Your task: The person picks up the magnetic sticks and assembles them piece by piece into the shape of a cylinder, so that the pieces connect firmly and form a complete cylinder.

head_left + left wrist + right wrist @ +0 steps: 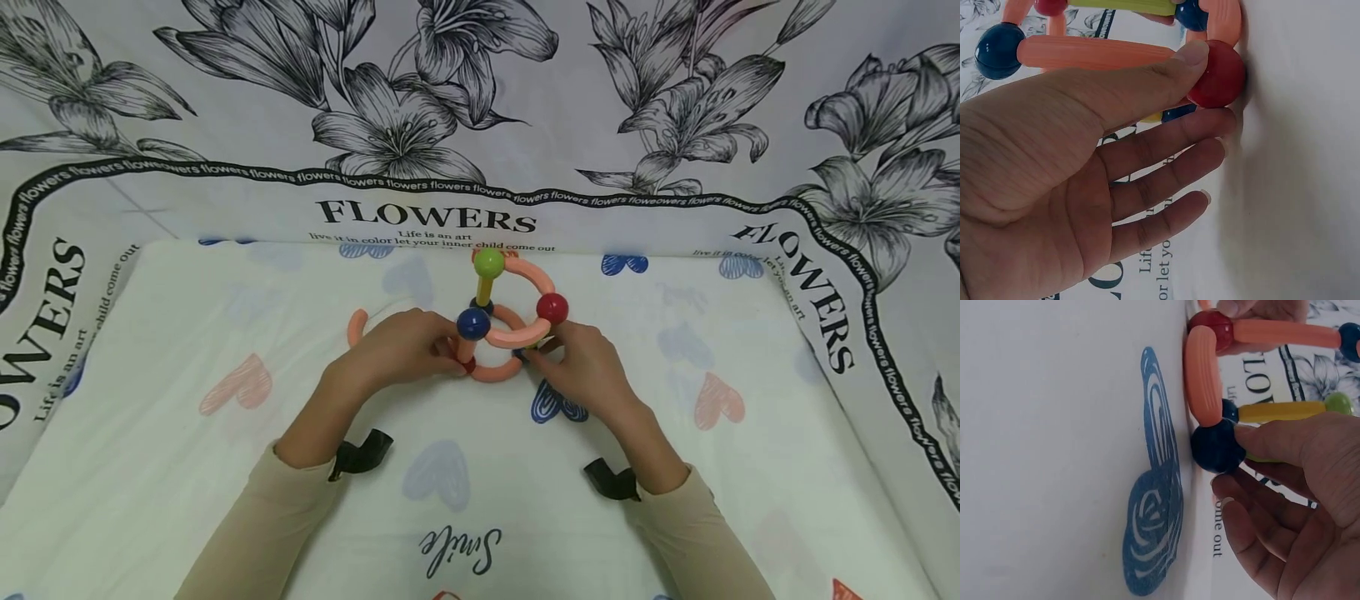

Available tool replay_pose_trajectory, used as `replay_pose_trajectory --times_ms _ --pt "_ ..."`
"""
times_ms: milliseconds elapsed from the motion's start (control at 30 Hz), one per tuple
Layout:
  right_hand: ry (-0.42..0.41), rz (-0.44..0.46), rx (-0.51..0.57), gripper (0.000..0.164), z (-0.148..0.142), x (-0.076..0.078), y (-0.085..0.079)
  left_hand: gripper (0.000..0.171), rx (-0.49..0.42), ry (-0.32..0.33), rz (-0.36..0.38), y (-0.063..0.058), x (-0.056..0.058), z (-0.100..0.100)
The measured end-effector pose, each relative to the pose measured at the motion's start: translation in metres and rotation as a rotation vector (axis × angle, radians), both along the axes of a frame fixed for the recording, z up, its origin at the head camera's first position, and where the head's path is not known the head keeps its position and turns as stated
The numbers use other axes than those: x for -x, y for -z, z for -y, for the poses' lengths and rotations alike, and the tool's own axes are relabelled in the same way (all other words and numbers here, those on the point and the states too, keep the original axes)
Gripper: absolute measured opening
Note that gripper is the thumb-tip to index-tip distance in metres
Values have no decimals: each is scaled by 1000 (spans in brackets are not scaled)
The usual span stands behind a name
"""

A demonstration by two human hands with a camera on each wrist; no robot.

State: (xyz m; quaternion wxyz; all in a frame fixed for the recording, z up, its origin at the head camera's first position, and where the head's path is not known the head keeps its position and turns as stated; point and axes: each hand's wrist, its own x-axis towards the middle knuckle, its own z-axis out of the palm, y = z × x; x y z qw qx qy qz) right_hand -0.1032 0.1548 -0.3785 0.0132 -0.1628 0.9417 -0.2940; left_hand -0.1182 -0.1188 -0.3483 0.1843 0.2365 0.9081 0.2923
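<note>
A two-tier ball-and-stick toy stands on the cloth between my hands. Its upper ring of curved orange sticks (519, 337) joins a green ball (489, 262), a red ball (552, 308) and a blue ball (473, 323). Below is a second curved ring (495, 374), with upright sticks between the tiers, one of them yellow (484, 290). My left hand (405, 343) pinches the lower red ball (1217, 75) between thumb and index finger, the other fingers extended. On the opposite side, my right hand (588, 362) pinches a lower dark blue ball (1216, 447) with thumb and fingertips.
Beyond my left hand lies a loose curved orange stick (357, 327), partly hidden by the hand. The white cloth (525, 492) carries printed hearts and lettering. A flower-printed curtain (555, 142) rises behind and along the sides.
</note>
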Motion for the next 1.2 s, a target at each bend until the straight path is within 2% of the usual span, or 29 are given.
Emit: replay_pose_trajectory --times_ms 167,333,467,600,667,1000,1200 --pt "14 -3 5 26 -2 2 2 12 -8 23 35 2 1 -2" --pt "6 16 20 26 -2 4 3 18 1 10 62 2 3 3" --pt "-17 35 64 33 -3 5 1 20 8 -5 51 2 4 5" --pt "-37 44 116 41 -4 6 1 16 -9 5 64 4 4 4" --pt "-37 44 126 41 -4 6 2 12 -19 13 70 5 4 2" --pt "-19 3 103 42 0 4 5 5 -32 29 72 3 3 0" --pt "-26 -13 93 39 2 4 7 7 -45 28 82 4 4 2"
